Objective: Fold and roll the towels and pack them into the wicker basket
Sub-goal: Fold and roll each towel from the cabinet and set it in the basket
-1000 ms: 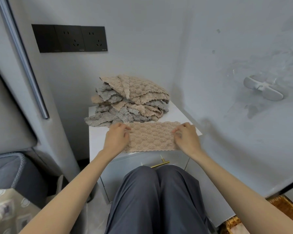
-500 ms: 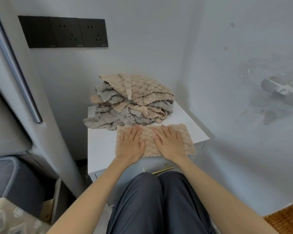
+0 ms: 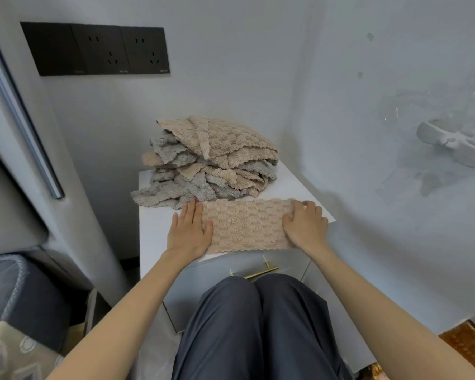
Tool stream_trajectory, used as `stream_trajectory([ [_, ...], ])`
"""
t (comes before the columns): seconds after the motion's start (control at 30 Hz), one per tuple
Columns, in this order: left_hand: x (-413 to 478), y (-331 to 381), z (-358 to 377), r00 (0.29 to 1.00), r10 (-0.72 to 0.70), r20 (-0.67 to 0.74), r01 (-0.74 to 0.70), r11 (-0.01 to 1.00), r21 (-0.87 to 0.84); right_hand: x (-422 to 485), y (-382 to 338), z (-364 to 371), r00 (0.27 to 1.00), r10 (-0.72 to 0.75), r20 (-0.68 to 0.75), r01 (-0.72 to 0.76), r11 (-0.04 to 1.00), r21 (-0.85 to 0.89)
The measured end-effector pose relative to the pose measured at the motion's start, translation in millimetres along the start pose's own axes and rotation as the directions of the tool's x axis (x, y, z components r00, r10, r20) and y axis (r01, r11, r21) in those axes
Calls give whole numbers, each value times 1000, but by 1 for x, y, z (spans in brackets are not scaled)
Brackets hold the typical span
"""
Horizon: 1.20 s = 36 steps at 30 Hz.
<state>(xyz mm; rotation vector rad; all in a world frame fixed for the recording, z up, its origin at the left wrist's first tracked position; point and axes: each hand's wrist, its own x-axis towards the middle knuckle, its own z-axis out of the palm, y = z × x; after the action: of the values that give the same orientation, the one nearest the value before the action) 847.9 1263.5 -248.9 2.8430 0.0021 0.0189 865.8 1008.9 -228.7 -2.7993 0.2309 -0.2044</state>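
Both short ends of the folded towel (image 3: 247,226) are hidden: the left end under the left hand (image 3: 188,231), the right end under the right hand (image 3: 306,227). The right hand's curled fingertips are out of sight, so a grip cannot be confirmed. Lower layers of the towel pile (image 3: 209,165) are covered. The gold drawer handle (image 3: 261,271) sits partly behind the knees (image 3: 255,297). At lower right, a brown corner (image 3: 469,346) is cut by the frame edge and blurred.
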Motion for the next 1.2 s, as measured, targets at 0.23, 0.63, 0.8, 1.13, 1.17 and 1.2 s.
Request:
stream_trajectory([
  [0.23, -6, 18, -11, 922, 226, -315, -228, 973, 30, 15, -1, -24, 914, 232, 332, -308, 930, 200],
  [0.63, 12, 43, -27, 943, 312, 114, -320, 946, 56, 38, -2, -83, 876, 56, 480, -201, 945, 258],
  [0.8, 21, 61, -31, 943, 260, 209, -278, 959, 61, 60, 3, -105, 977, -41, 208, 49, 998, -33],
  [1.13, 32, 87, -23, 867, 411, 281, -344, 902, -261, 109, -9, -81, 908, -270, -320, 254, 963, -92],
  [1.17, 31, 89, -21, 862, 420, 283, -336, 893, -300, 111, -11, -77, 922, -249, -296, 264, 965, 11],
  [1.2, 31, 90, -19, 863, 421, 279, -329, 887, -323, 111, -13, -73, 941, -228, -249, 258, 961, 96],
])
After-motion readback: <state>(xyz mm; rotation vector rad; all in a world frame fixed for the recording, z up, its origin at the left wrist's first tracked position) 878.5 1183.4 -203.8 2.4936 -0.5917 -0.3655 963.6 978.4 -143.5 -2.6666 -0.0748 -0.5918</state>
